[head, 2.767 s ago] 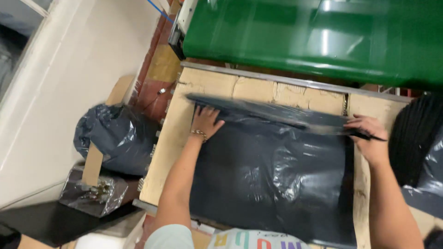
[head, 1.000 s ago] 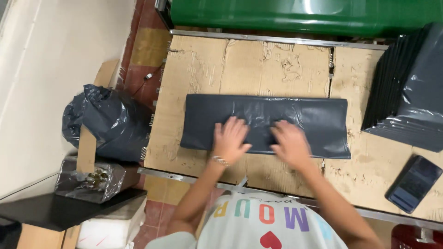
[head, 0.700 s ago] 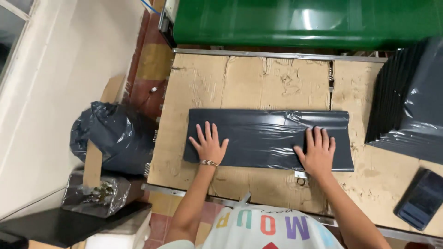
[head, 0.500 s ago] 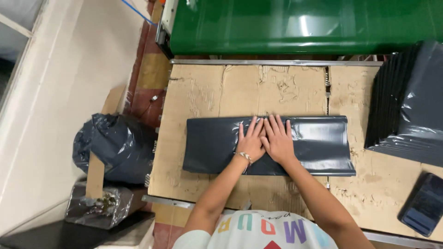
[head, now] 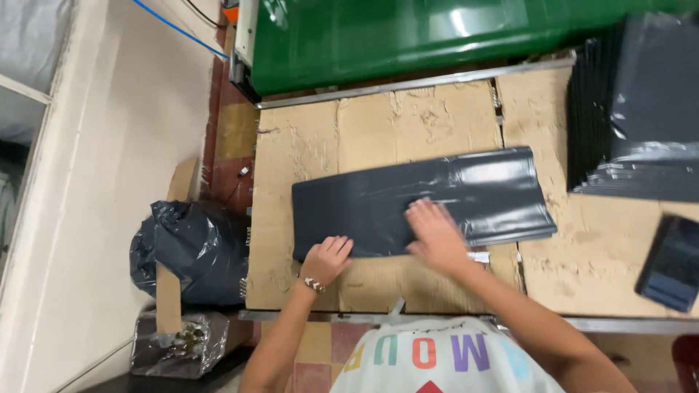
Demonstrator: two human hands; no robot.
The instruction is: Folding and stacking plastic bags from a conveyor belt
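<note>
A folded dark grey plastic bag (head: pixel 466 191) lies as a long strip across the cardboard-covered table (head: pixel 364 131). My left hand (head: pixel 328 258) rests at the strip's near left corner, fingers curled on its edge. My right hand (head: pixel 435 234) lies flat on the middle of the strip, fingers spread, a little blurred. Neither hand lifts the bag.
A stack of dark grey bags (head: pixel 641 116) sits at the table's right. A dark phone (head: pixel 671 263) lies near the right front edge. A green machine (head: pixel 422 33) runs along the back. On the floor to the left stand a full black bin bag (head: pixel 186 247) and a small tray (head: pixel 171 346).
The wide bag was folded into a narrow strip. My hands swept apart and together over it; now the left hand has moved to the near left corner, the right stays mid-strip.
</note>
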